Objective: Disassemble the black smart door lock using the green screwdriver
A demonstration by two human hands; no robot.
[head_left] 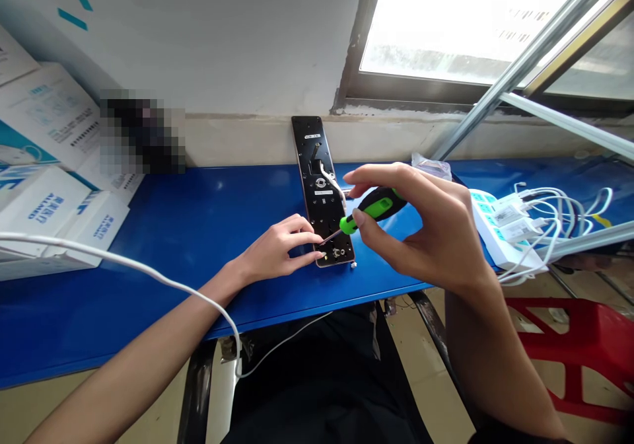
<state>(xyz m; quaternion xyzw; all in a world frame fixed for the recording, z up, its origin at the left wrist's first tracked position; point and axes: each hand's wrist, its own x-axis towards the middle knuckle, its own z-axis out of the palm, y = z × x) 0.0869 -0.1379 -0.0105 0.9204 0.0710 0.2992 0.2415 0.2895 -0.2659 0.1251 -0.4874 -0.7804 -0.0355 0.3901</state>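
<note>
My right hand (421, 226) grips a green and black screwdriver (379, 206) between thumb and fingers. Its thin shaft slants down to the left, and the tip meets the near part of a long black panel (317, 216), which looks like the back of a door lock. My left hand (287, 246) rests at the panel's left edge. Its index finger and thumb are stretched out and apart, with the index fingertip beside the screwdriver tip. A white cable (334, 183) runs along the panel, and metal posts stand near its lower end. A small white connector (353, 265) pokes out there.
The panel lies on a blue table (198, 196) against the wall. White boxes (49, 206) are stacked at left. A power strip (500, 232) with chargers and tangled white cables sits at right, near a metal frame (525, 54). A white cord (163, 277) crosses above my left forearm.
</note>
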